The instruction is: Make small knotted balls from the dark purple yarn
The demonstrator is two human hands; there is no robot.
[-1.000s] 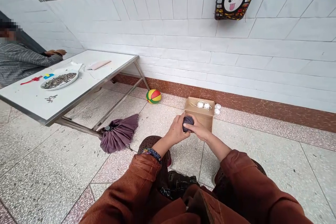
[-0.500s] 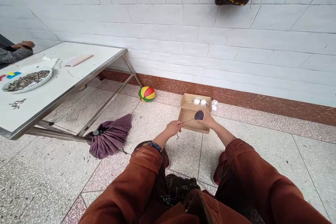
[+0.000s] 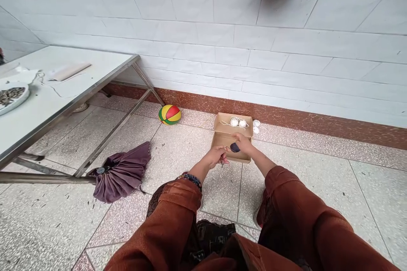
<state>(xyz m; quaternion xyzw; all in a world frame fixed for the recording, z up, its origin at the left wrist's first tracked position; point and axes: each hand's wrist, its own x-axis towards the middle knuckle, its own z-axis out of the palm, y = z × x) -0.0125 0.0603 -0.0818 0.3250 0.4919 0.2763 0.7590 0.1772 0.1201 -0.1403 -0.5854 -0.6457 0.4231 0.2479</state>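
Right hand (image 3: 243, 144) over front part of open box (image 3: 219, 139), fingers bent round dark yarn ball (image 3: 235, 147). Left hand (image 3: 218, 155) by box's front left corner, fingers curled small, pinching dark thread (image 3: 221, 164). Two white balls (image 3: 234, 122) in box's back part. More white things (image 3: 256, 126) on floor (image 3: 295, 165), just beside box's right edge.

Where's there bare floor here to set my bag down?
Bar small specks, bare floor lies between the striped ball, purple umbrella and cardboard box; a wider stretch lies right of the box, short of the brown skirting. The box is crowded: white balls inside, left hand at its near-left side, right hand above it holding a dark ball.
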